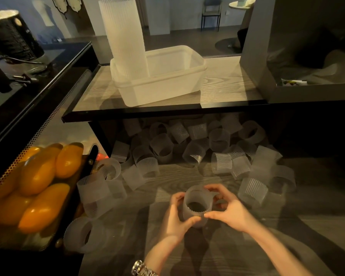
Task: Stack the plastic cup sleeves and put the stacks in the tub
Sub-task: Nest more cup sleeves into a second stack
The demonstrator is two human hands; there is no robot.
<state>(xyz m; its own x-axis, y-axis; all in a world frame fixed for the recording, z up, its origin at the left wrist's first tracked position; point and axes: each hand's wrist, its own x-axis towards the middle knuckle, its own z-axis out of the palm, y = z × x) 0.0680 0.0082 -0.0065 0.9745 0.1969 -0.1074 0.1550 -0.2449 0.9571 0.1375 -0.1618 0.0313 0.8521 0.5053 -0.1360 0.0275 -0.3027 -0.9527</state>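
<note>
A short stack of frosted ribbed cup sleeves [196, 202] stands in front of me above the wooden counter, its open end facing up. My left hand [174, 218] grips it from the left and below. My right hand [227, 208] holds it from the right, fingers curled over the far rim and thumb on the near rim. Several loose sleeves [195, 152] lie scattered across the counter and under the shelf. A translucent tub [167, 84] sits on the raised shelf, with a tall stack of sleeves [124, 36] standing in its left end.
A perforated black basket of orange-yellow fruit [40, 182] stands at the left. More sleeves [86, 232] lie beside it. The glass-topped shelf edge [163, 112] overhangs the pile. A grey box [299, 56] sits at the shelf's right; a black appliance [10, 34] at far left.
</note>
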